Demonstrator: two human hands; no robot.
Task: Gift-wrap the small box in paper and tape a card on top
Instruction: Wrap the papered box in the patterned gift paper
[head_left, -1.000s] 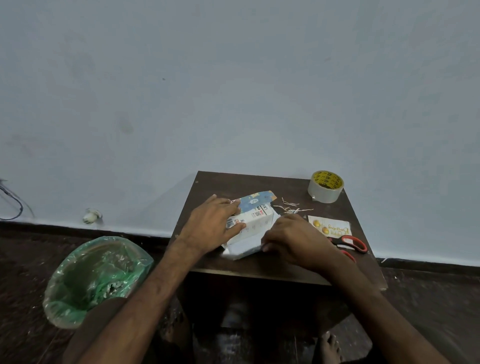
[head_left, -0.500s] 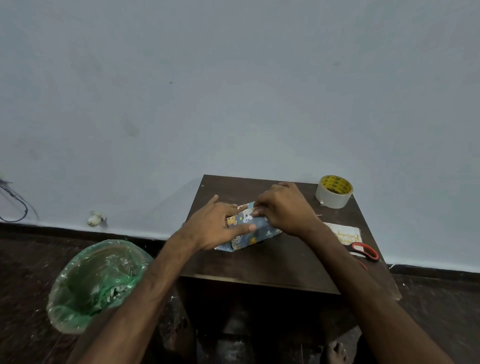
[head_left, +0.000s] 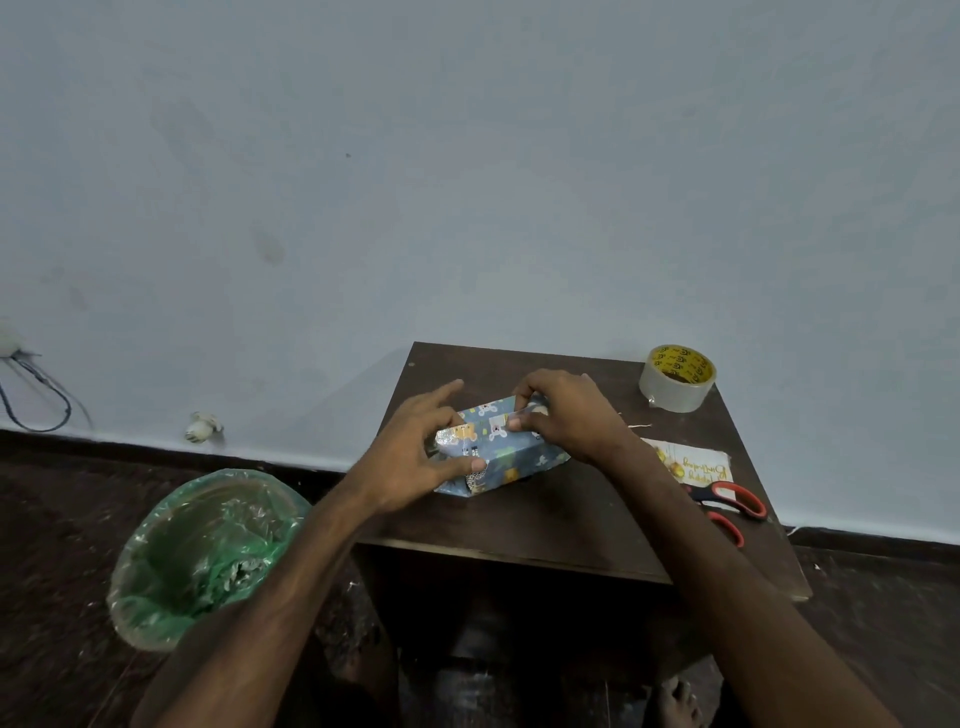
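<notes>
Bin: a round bin lined with green plastic is seen on the floor, left of the bench
Left hand: the left hand is laid over the left end of the box; the thumb is pressed on the near side, the other fingers are curved over the top, and the box is held between them; the forefinger is stretched out towards the wall
Box: the box is set slantwise on the middle of the bench, between the two hands; it is covered in blue patterned paper
Right hand: the right hand is placed at the far right end of the box; its fingers are curled and a fold of paper is pinched on the top
Bench: a dark wooden bench is stood against the wall
Tape: a roll of tape is placed at the far right corner
Card: a card is laid flat near the right edge, apart from the box
Scissors: red-handled scissors are laid just beside the card, on its near side
</notes>
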